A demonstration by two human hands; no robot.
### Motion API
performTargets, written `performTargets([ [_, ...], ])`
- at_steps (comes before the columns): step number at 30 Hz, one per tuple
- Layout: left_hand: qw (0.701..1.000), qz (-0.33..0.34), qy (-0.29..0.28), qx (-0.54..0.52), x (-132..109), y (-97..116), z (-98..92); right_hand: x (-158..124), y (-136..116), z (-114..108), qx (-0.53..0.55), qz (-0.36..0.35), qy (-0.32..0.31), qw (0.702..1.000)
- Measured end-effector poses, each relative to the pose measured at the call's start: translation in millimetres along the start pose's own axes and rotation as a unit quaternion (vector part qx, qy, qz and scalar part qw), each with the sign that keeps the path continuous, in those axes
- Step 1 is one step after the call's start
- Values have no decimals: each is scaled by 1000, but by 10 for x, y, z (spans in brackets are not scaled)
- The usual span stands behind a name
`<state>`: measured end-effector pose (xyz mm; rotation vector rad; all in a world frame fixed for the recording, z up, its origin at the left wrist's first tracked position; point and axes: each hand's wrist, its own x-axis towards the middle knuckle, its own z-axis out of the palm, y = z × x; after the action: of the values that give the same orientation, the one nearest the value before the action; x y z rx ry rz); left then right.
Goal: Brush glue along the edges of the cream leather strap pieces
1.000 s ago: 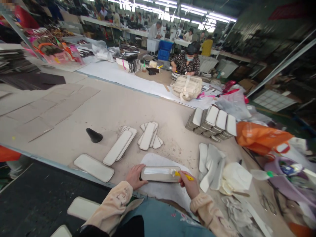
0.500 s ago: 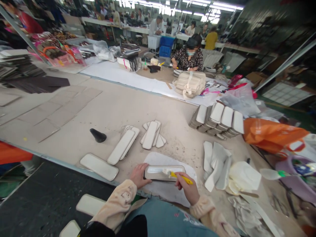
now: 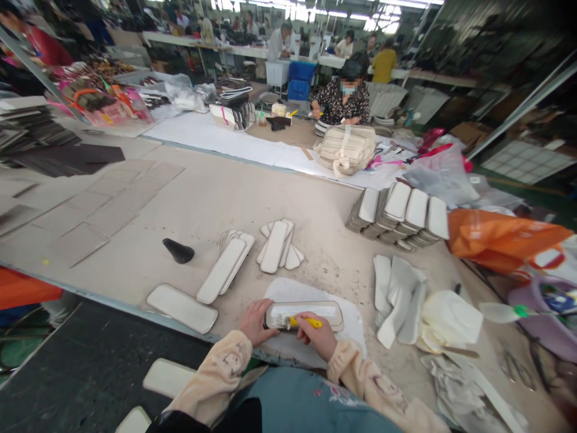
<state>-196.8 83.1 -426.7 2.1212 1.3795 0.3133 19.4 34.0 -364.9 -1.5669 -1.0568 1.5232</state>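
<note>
A long white panel with rounded corners and a dark edge [image 3: 331, 311] lies on a white sheet [image 3: 354, 340] in front of me. My left hand [image 3: 258, 323] grips its left end, thumb along the near edge. My right hand [image 3: 317, 334] holds a brush by its yellow handle [image 3: 311, 323]. The whitish bristles [image 3: 283, 322] touch the panel near its left end, close to my left hand. A wet, shiny white layer covers part of the panel's face.
Fanned panels [image 3: 228, 267], crossed panels [image 3: 274, 246] and a single panel [image 3: 183, 308] lie beyond and left. A black horn-shaped object [image 3: 178, 251] stands farther left. Stacked panels [image 3: 399, 213], grey-white pieces [image 3: 401, 294] and a white container [image 3: 451, 319] are right. A co-worker [image 3: 342, 96] sits opposite.
My right hand has moved left with the brush, from the middle of the panel to near its left end. My left hand keeps its hold on the panel.
</note>
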Motion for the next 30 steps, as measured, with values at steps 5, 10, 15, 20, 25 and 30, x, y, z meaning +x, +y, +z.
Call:
performTargets([
  [5,1000,1,-2,-2,11,-30,22,-134,61,-374,-14,-4,67,998],
  [10,1000,21,2,0,36,-89,61,-323,129,-815,-42,4,154,987],
  [15,1000,18,2,5,43,-83,52,-472,193,-1049,-97,-11,216,971],
  [20,1000,16,2,-3,36,-84,50,-480,217,-967,-218,-104,214,947],
  [25,1000,13,0,-4,32,-81,47,-353,215,-855,-411,-185,234,861],
  [30,1000,11,8,-13,15,-86,53,-271,158,-734,-492,-206,210,819],
])
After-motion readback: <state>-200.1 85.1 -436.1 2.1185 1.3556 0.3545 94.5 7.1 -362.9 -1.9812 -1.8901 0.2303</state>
